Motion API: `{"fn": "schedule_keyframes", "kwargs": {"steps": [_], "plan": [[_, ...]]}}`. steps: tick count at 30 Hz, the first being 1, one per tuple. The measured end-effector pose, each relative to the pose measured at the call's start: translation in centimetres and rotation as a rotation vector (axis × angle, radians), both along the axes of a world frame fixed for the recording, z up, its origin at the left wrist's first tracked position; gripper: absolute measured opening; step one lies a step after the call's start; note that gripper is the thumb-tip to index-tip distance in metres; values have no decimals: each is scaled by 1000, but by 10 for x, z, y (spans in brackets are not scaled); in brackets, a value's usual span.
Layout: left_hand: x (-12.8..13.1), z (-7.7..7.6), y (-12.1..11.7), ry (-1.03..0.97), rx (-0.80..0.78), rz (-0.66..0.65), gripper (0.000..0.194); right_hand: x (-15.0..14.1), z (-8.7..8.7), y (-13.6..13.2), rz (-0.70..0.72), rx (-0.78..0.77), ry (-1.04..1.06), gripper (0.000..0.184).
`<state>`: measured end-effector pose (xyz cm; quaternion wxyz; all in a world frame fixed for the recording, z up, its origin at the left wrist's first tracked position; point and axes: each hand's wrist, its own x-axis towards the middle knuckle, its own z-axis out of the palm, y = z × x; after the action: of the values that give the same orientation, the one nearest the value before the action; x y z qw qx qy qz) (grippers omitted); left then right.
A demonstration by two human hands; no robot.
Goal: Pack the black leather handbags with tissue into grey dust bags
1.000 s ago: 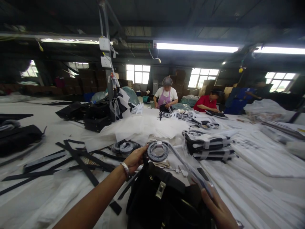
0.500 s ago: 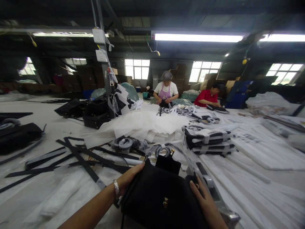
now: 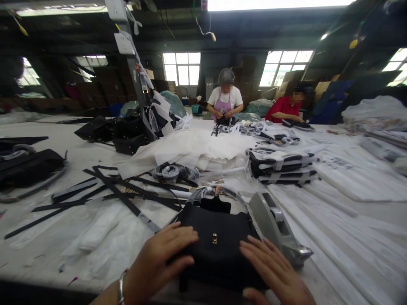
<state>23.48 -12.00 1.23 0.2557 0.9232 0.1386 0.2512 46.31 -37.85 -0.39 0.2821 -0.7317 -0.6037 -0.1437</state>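
1. Right in front of the wearer, at the near edge of the surface (image 3: 32,250), sits the black bag (image 3: 203,224), framed by two bare hands.
2. Left hand (image 3: 155,258): fingers stretched out and slightly spread, laid over the bag's left end, gripping nothing. Right hand (image 3: 276,271): fingers long and nearly flat along the right end, thumb apart below, nothing pinched there either.
3. Why both ends at once? It looks like steadying or squaring: flat fingers on either side keep the bag from swinging without creasing it.
4. Here's the lie of it: the bag's long axis runs left to right across the wearer, one end to each hand. The face with the gold clasp (image 3: 215,238) looks up and toward the wearer; whether the bag stands or leans back, I can't tell.
5. The flap (image 3: 216,206) points the other way, out past the far edge, which leaves the clasp face uncovered.
6. Beyond it loops the film-wrapped handle (image 3: 197,194), laid away from the hands, presumably to keep the front free.
7. And just beside the right end, the grey tape dispenser (image 3: 270,224), slanting toward the wearer, placed handily near the right hand.
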Motion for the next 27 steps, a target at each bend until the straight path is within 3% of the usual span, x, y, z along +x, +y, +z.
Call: {"fn": "schedule_keyframes", "kwargs": {"steps": [2, 3, 5, 7, 9, 12, 16, 19, 22, 25, 27], "plan": [[-3, 3, -17, 113, 188, -288, 56, -14, 2, 0, 241, -92, -161, 75], [-1, 2, -23, 179, 247, -376, 72, -19, 1, 3, 275, -147, -189, 81], [7, -3, -30, 283, 311, -397, 97, -26, -3, 12, 212, -250, -169, 89], [17, -10, -29, 339, 317, -363, 106, -27, -7, 22, 127, -322, -121, 96], [23, -17, -25, 343, 291, -354, 99, -24, -12, 28, 98, -354, -93, 98], [27, -32, -21, 304, 249, -360, 71, -17, -23, 32, 104, -393, -111, 89], [27, -63, -18, 225, 249, -356, 54, -12, -51, 32, 136, -382, -236, 69], [22, -81, -17, 218, 312, -378, 59, -10, -75, 28, 150, -310, -299, 63], [15, -82, -21, 285, 382, -425, 76, -6, -89, 22, 183, -254, -288, 62], [10, -77, -32, 329, 398, -428, 87, 2, -88, 14, 272, -255, -240, 62], [9, -75, -40, 345, 396, -403, 89, 6, -78, 8, 340, -297, -203, 66]]}}
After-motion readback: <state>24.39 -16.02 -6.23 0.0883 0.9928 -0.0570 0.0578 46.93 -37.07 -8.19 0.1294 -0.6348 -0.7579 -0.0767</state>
